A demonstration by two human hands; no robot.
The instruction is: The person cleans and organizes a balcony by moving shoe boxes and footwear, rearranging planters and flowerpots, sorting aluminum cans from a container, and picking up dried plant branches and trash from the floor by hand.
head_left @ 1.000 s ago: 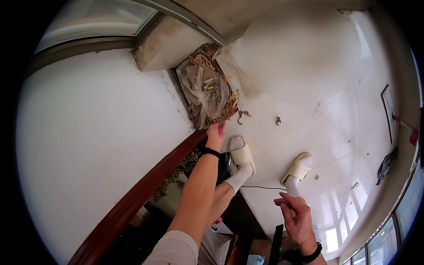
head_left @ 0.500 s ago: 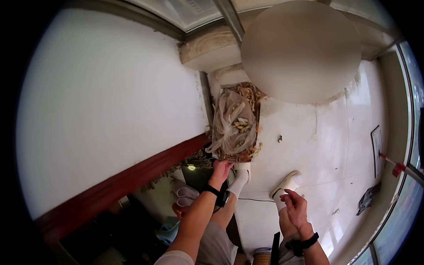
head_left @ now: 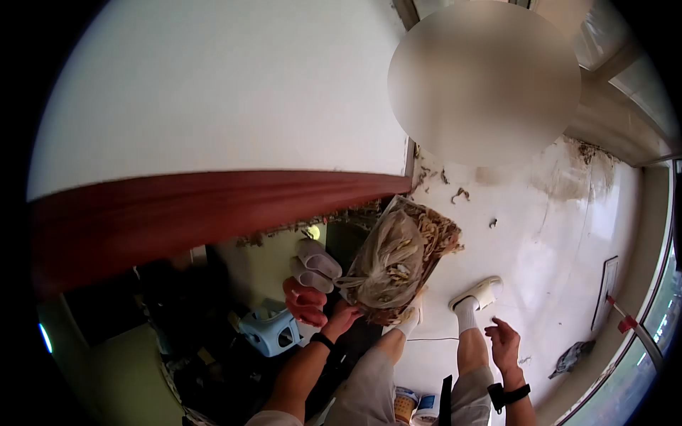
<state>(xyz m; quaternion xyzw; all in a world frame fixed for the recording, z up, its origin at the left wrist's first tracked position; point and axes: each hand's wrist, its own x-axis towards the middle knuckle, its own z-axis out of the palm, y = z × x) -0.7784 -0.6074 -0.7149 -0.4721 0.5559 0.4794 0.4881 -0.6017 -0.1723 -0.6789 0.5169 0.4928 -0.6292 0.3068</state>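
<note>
A shallow box (head_left: 435, 273) full of dried, brown, stringy plant pieces lies tilted across the view, its near end at my left hand. On top of the pieces rests a knotted clear plastic bag (head_left: 389, 248) with pale yellowish bits showing inside. My left hand (head_left: 342, 319) grips the box's near edge; its fingertips are partly hidden by the box. Out to the right, my right hand (head_left: 505, 342) hangs above the floor, its fingers loosely bent and apart, with nothing in them.
Grey slippers (head_left: 319, 258), red shoes (head_left: 305, 302) and a blue plastic stool (head_left: 270, 332) stand left of my hand. A dark red ledge (head_left: 213, 206) runs along the white wall. Dried scraps (head_left: 462, 193) lie on the pale floor. Tubs (head_left: 426, 408) stand between my legs.
The box has come away from the wall corner towards me and turned, with my left hand at its near end. Scraps show on the floor near the corner. The view has swung left.
</note>
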